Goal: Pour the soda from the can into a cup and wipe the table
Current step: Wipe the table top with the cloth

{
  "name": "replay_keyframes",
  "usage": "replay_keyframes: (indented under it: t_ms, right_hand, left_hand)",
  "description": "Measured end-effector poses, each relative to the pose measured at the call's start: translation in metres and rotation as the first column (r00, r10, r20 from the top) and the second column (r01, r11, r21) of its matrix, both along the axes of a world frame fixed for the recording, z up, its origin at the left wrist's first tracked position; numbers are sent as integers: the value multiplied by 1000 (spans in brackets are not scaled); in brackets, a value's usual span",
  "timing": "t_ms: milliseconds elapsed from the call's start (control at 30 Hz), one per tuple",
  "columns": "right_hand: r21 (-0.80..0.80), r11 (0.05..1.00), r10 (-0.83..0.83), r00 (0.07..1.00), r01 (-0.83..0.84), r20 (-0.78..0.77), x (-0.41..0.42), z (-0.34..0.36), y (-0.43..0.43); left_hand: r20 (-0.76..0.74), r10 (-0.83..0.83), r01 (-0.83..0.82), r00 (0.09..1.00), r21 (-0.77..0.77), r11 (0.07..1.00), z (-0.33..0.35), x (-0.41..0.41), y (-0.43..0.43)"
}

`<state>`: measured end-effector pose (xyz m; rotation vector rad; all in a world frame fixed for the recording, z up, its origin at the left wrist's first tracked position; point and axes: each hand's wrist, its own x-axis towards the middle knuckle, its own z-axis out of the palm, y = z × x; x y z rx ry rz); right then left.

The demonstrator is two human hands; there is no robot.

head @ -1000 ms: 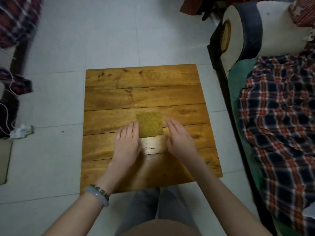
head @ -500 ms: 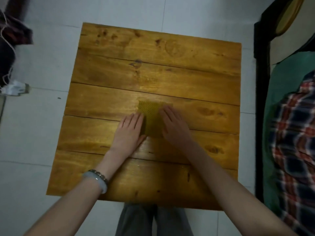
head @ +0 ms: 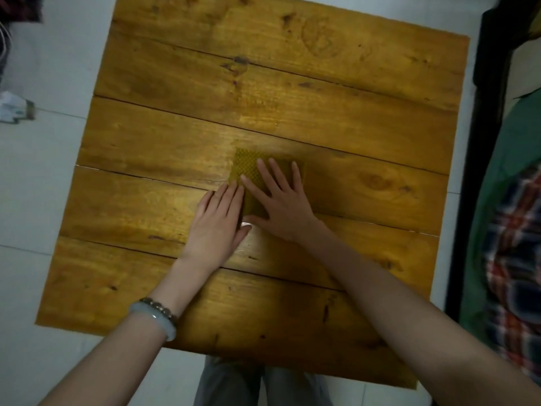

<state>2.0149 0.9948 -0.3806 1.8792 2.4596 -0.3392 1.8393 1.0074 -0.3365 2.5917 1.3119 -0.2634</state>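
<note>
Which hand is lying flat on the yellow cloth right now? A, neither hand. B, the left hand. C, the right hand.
C: the right hand lies spread on the yellow cloth, while the left hand rests on the wooden table beside it.

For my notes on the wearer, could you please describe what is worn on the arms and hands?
Both forearms are bare, with no sleeves in view. The left wrist carries two bracelets: a smooth pale bangle and, beside it, a string of dark beads. The left hand and right hand wear no gloves and no visible rings.
</note>
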Motion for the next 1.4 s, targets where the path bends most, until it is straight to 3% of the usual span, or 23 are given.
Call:
replay_keyframes:
  t_ms: [200,367,400,467,533,600,633,700,800,867,933,1000,1100,1200,1333,1400]
  right_hand:
    - [47,998,-35,998,33,53,-2,1,2]
    - [-80,994,-70,993,77,91,-7,5,6]
    - [-86,992,-89,995,93,48,-7,8,8]
    - [-148,977,-181,965,154,-190,-9,23,8]
    - [-331,909,-388,805,254,-448,-9,43,8]
    - [-556,773,-612,590,306,-526,-7,61,7]
    - [-627,701,-708,439,340,-554,-7,70,5]
    - [-736,586,-792,51,339,-608,-8,83,-3]
    - [-861,485,-711,-504,155,-491,-9,103,-21]
    - [-882,468,-609,-704,54,-366,-6,111,-35]
    - [-860,510,-503,-809,7,-305,1,118,-52]
    - [-832,554,-424,-866,-17,-265,13,122,-74]
    - [-822,569,-389,-879,7,-277,35,127,-113]
    - [-877,470,-438,-835,102,-332,58,131,-146]
    - [-885,348,-574,-675,311,-463,83,134,-179]
    - [-826,315,-687,-488,467,-538,95,127,-195]
  left_hand:
    - [45,55,-53,997,-46,998,14,-11,-11]
    - [29,80,-79,996,-30,996,26,-28,-18]
    - [28,78,-78,997,-27,997,29,-31,-19]
    - [20,76,-76,997,-26,997,33,-35,-23]
    - [27,81,-80,996,-15,997,37,-39,-28]
    - [29,78,-78,997,-5,997,40,-42,-34]
    - [35,73,-74,997,4,997,42,-43,-37]
    - [38,56,-57,998,18,998,46,-46,-45]
    - [58,34,-36,998,42,998,53,-48,-58]
    - [57,20,-23,998,57,998,59,-46,-65]
    - [59,5,-9,998,63,998,64,-43,-71]
    - [62,-18,13,998,76,997,68,-39,-79]
    - [61,-61,56,996,82,995,68,-31,-95]
    - [55,-99,96,994,57,994,62,-20,-113]
    - [29,-116,116,993,10,993,48,-5,-137]
    - [10,-115,115,993,-28,993,39,1,-147]
